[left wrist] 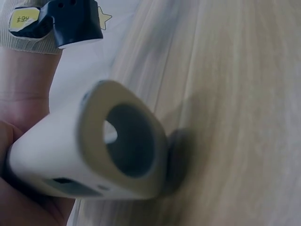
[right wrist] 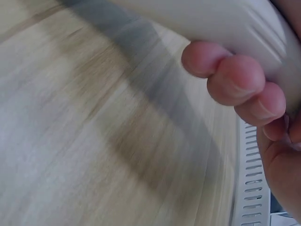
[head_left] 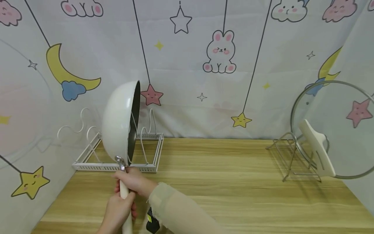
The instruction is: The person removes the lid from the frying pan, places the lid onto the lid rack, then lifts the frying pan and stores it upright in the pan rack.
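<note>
A white wok [head_left: 118, 120] with a dark inside stands on edge, its opening facing right, over the white rack [head_left: 117, 167] at the left. It is among the rack's wire dividers; whether its rim rests on the rack I cannot tell. My right hand [head_left: 135, 180] grips the cream handle [head_left: 124, 190] close to the wok. Lower down, my left hand [head_left: 117, 206] holds the same handle. The left wrist view shows the handle's hollow end [left wrist: 129, 139] just above the table. In the right wrist view, curled fingers [right wrist: 237, 80] wrap the handle.
At the right, a wire stand [head_left: 289, 159] holds a large glass lid [head_left: 344, 152] and a cream slotted piece [head_left: 317, 148]. A patterned curtain [head_left: 187, 71] backs the wood-grain table [head_left: 222, 182]. A black device [head_left: 152, 222] hangs at my right sleeve.
</note>
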{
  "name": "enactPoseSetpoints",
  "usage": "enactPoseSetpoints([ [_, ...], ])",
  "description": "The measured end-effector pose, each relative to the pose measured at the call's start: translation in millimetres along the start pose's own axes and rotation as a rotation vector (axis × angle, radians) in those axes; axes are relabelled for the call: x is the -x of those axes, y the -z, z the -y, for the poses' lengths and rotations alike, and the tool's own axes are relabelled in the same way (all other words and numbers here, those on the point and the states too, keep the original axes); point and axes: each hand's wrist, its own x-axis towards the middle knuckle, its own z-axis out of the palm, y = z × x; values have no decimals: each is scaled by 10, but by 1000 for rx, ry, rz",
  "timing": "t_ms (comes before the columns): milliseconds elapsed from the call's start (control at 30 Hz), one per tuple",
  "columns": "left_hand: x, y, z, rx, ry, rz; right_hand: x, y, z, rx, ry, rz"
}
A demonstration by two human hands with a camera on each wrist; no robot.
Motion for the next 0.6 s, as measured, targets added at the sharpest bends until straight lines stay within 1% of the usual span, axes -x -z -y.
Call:
enactPoseSetpoints([
  [100,6,-3,3,14,7,6,25,27,2,72,6,-36],
  [167,11,1,2,30,13,10,33,40,0,108,21,-44],
  [300,19,11,8,59,30,12,36,39,-20,104,44,-33],
  [433,19,17,9,64,38,11,31,39,-23,97,54,-37],
  [600,9,21,5,53,41,13,37,53,-1,146,59,-59],
])
